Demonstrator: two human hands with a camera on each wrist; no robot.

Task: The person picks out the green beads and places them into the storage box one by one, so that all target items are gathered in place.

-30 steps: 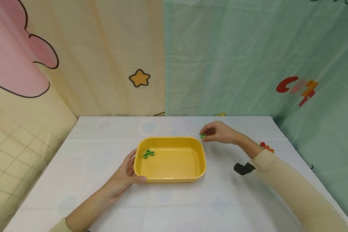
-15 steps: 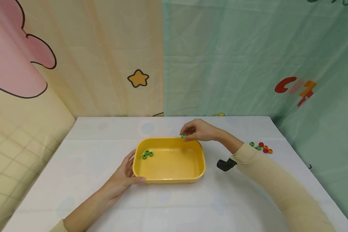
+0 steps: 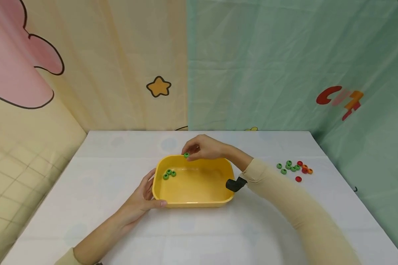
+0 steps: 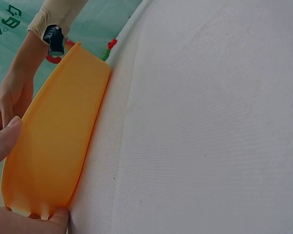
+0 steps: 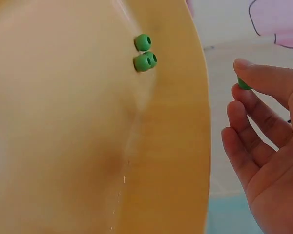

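A yellow plastic tray (image 3: 192,187) stands on the table, with three green beads (image 3: 168,172) grouped in its far left part. My left hand (image 3: 145,197) grips the tray's left end, thumb along the near rim and fingers against the outer wall. Over the tray's far rim, my right hand (image 3: 203,148) pinches another green bead (image 3: 186,155) between thumb and index finger. The right wrist view shows this pinched bead (image 5: 243,84) mostly covered by the thumb, outside the tray wall, while the other fingers are loosely bent.
On the right side of the table (image 3: 192,235) lie several loose green beads (image 3: 288,166). Beside them are red beads (image 3: 298,179) and orange beads (image 3: 310,171). Printed cloth curtains (image 3: 268,73) rise behind the table. A black device (image 3: 235,184) sits at the right wrist.
My right hand has carried the green bead leftward, from right of the tray to over its far rim. The loose beads behind the arm have come into view. The left hand stays put.
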